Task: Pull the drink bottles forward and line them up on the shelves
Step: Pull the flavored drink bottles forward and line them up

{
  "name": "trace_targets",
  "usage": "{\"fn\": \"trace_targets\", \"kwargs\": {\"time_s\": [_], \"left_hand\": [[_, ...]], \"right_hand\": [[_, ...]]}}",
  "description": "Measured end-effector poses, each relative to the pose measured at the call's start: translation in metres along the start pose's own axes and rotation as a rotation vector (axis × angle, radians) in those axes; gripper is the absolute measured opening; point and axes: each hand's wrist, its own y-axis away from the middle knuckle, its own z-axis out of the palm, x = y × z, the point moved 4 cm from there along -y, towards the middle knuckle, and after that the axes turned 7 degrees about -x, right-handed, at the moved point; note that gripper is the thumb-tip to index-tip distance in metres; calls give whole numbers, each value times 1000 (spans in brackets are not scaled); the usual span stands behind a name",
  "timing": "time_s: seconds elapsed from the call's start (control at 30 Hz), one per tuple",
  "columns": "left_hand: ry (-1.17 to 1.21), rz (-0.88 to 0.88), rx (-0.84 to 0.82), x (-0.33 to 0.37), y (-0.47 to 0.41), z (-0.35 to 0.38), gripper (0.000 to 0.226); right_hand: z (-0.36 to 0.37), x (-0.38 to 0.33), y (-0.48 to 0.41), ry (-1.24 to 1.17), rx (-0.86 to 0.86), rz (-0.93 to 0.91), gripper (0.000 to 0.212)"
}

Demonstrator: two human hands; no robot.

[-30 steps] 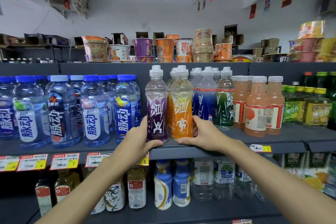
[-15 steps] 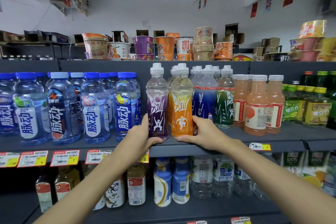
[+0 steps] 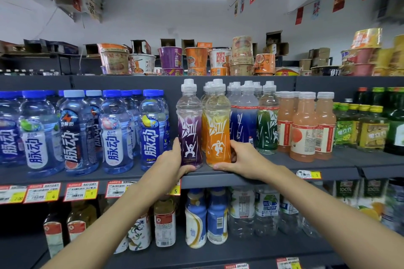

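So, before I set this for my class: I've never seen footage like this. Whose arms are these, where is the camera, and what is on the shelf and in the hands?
There is no machine here. A person wears one wide-angle camera on the head, so the single picture looks forward and down along their own arms. The left hand holds the base of a purple bottle, and the right hand holds an orange bottle beside it. Both bottles stand near the front edge of a grey shelf. Blue-capped water bottles stand to their left, peach-coloured drinks further right, and noodle cups on the shelf above.
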Motion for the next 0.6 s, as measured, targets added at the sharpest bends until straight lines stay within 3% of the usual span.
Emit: {"fn": "trace_targets", "kwargs": {"time_s": [0.13,0.23,0.33,0.43,0.5,0.6], "left_hand": [[-59,-54,-32,4,1,-2,104],[-186,-83,28,8,7,-10,102],[-245,186,370,23,19,-17,62],[-238,493,586,63,26,-9,28],[-187,591,518,98,15,4,24],[-101,576,351,140,-19,31,20]], "right_hand": [[-3,-3,3,1,7,17,75],[-8,-6,9,15,35,-1,87],[-21,-1,22,39,190,-18,93],[-46,14,33,115,353,-27,62],[-67,26,34,190,406,-34,40],[-90,43,31,247,423,-70,34]]}}
